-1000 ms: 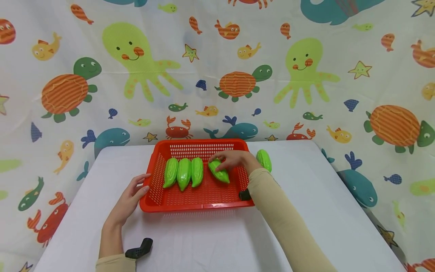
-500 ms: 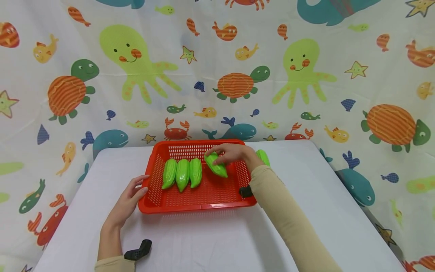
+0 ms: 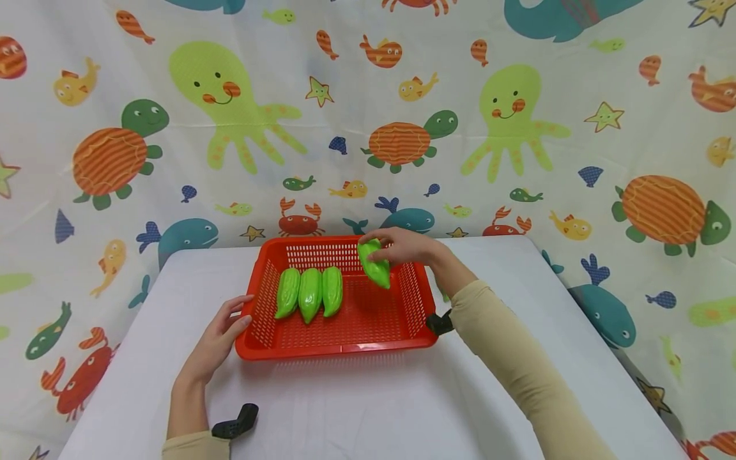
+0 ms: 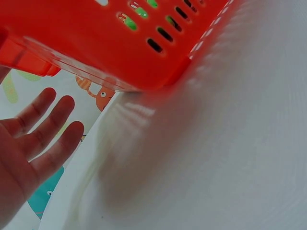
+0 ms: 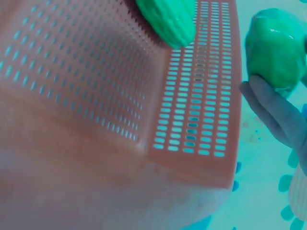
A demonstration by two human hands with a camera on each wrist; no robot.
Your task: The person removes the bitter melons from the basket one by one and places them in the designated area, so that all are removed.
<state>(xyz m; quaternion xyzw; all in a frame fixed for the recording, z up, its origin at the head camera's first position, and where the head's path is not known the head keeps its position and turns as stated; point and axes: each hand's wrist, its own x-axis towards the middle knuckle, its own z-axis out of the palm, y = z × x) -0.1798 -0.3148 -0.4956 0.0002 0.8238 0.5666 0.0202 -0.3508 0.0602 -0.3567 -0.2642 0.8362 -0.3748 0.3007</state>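
Note:
A red perforated plastic basket (image 3: 345, 345) stands on the white table. Three shiny green bitter gourds (image 3: 310, 291) lie side by side in its left half. Another green bitter gourd (image 3: 376, 268) is in my right hand (image 3: 402, 248), which grips its upper part and holds it raised over the basket's back right. The right wrist view also shows this held gourd (image 5: 276, 50), pinched by the fingertips. My left hand (image 3: 215, 335) touches the basket's left rim. In the left wrist view, several of the left hand's fingers (image 4: 53, 124) are spread and nearly straight; its thumb is hidden.
To the basket's right, a small bit of one more green gourd (image 3: 445, 295) shows behind my right forearm. Black wrist devices (image 3: 237, 423) sit at both wrists. A curtain (image 3: 345, 96) printed with sea animals hangs behind the table (image 3: 322, 409).
My right hand has lifted the gripped gourd off the basket floor, then moved it up and slightly right. The left hand stays at the rim, and the three lying gourds have not moved.

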